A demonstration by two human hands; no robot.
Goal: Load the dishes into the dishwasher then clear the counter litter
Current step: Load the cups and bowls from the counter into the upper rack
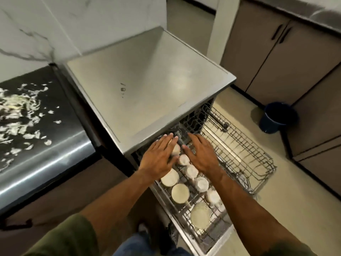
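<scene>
The steel dishwasher stands open with its upper rack pulled out. Several white cups sit upside down in the rack's left side, among them one cup and a clear glass nearest me. My left hand lies flat with straight fingers over the far cups, partly hiding one cup. My right hand is spread flat beside it, above the rack's middle. Neither hand holds anything. White scraps of litter lie scattered over the dark counter at the left.
A dark blue bucket stands on the pale floor at the right, against brown cabinets. The right half of the rack holds no dishes. A marble-patterned wall backs the counter.
</scene>
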